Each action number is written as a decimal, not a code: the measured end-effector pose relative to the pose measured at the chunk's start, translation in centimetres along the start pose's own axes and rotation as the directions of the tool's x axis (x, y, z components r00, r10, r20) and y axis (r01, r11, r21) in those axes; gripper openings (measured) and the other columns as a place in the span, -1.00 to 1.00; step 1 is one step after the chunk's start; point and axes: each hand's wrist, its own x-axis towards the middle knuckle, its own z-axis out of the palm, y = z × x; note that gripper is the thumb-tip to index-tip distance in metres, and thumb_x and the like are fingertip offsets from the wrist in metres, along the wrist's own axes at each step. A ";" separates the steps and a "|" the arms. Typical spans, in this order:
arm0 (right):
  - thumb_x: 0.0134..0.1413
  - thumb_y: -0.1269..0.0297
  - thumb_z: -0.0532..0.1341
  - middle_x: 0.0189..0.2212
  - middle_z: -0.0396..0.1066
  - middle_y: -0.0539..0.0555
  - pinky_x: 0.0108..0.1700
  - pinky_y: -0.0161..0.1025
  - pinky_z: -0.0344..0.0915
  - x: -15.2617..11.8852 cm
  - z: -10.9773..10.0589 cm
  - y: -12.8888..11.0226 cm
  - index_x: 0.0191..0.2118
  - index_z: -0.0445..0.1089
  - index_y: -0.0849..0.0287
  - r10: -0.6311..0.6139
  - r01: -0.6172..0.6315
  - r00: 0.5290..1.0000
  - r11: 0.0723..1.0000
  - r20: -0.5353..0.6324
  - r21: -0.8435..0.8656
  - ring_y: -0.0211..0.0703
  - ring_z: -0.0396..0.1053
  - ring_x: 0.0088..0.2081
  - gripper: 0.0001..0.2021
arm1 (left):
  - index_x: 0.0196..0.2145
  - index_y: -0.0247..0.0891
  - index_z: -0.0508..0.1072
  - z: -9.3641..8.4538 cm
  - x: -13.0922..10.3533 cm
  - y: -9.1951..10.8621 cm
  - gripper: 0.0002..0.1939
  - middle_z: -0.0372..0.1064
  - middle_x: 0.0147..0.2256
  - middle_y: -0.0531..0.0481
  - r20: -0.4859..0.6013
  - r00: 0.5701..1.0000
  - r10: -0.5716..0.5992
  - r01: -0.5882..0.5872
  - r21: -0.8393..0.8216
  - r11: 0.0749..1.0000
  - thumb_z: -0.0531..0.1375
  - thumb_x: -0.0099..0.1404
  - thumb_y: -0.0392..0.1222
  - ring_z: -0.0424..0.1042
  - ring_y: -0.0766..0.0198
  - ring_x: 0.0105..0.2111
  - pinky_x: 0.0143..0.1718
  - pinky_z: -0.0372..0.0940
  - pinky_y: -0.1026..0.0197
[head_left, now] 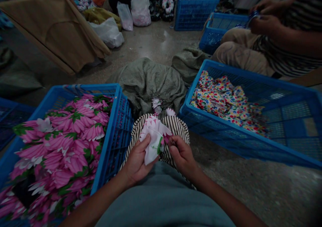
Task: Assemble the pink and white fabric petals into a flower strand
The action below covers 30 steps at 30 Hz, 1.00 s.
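Observation:
Over my lap, my left hand [139, 158] is closed around a petal-edged fabric piece [151, 151], thumb on top. The piece is mostly white, with pink along its scalloped edges and a green strip on its right side. My right hand [182, 153] is at the right edge of this piece, fingers curled in a pinch; what sits between the fingertips is too small to make out. Just beyond my knees, a few similar pale pink pieces [156, 104] lie on a grey-green sack [151, 77].
A blue crate [114, 119] at my left is heaped with pink and green fabric flowers [72, 136]. On the right, another blue crate [251, 145] holds colourful printed pieces [226, 103]. A co-worker [284, 36] sits beyond it. A brown cloth-covered board [55, 29] stands far left.

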 end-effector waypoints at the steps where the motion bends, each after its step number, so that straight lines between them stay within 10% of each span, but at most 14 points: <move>1: 0.05 0.20 0.07 -0.57 0.10 -0.08 -0.48 -0.33 0.05 0.2 0.4 0.1 -0.40 0.20 0.15 0.027 -0.025 0.999 0.995 -0.023 0.093 -0.28 0.07 -0.53 -0.86 | -0.26 -0.31 0.39 0.0 0.1 -0.1 -0.86 0.43 -0.54 0.03 0.007 1.000 0.020 -0.020 0.006 1.000 0.08 0.22 -0.28 0.37 0.39 -0.67 -0.70 0.26 0.40; 9: 0.02 0.13 0.11 -0.65 0.04 -0.10 -0.57 -0.35 -0.04 2.0 0.9 -1.2 -0.53 0.16 0.17 0.121 -0.119 0.993 0.953 0.010 0.280 -0.34 -0.03 -0.60 -0.75 | -0.13 -0.31 0.38 -0.7 0.4 -1.1 -0.66 0.48 -0.40 -0.04 0.124 0.988 0.088 -0.106 0.143 0.984 0.22 0.11 -0.23 0.45 0.30 -0.48 -0.42 0.35 0.32; 14: 0.09 0.21 0.05 -0.63 0.07 -0.08 -0.50 -0.33 0.00 2.8 -1.7 -1.5 -0.53 0.18 0.17 -0.002 0.002 1.000 1.000 -0.031 -0.006 -0.30 0.02 -0.55 -0.77 | -0.23 -0.31 0.40 -1.0 0.4 -0.6 -0.76 0.46 -0.48 0.01 0.113 0.992 0.052 -0.068 0.143 0.987 0.23 0.09 -0.33 0.43 0.35 -0.53 -0.52 0.34 0.37; 18: 0.07 0.13 0.07 -0.62 0.04 -0.10 -0.55 -0.35 -0.05 2.6 -2.2 -0.3 -0.50 0.17 0.15 0.057 -0.039 0.979 0.995 -0.196 0.095 -0.32 -0.03 -0.59 -0.76 | -0.41 -0.29 0.36 -1.2 0.7 -0.4 -0.91 0.35 -0.60 0.14 0.107 0.993 0.042 -0.047 0.047 0.998 0.22 0.08 -0.31 0.25 0.50 -0.75 -0.81 0.11 0.48; 30: 0.11 -0.01 -0.02 -0.57 0.08 -0.05 -0.57 -0.35 -0.04 0.1 2.1 0.9 -0.42 0.19 0.17 0.149 -0.176 0.981 0.954 0.123 0.244 -0.29 0.01 -0.55 -0.67 | -0.43 -0.27 0.31 -1.3 0.9 -1.0 -0.88 0.29 -0.62 0.19 0.158 0.985 0.076 -0.076 -0.003 0.997 0.22 0.10 -0.25 0.13 0.56 -0.80 -0.85 0.02 0.50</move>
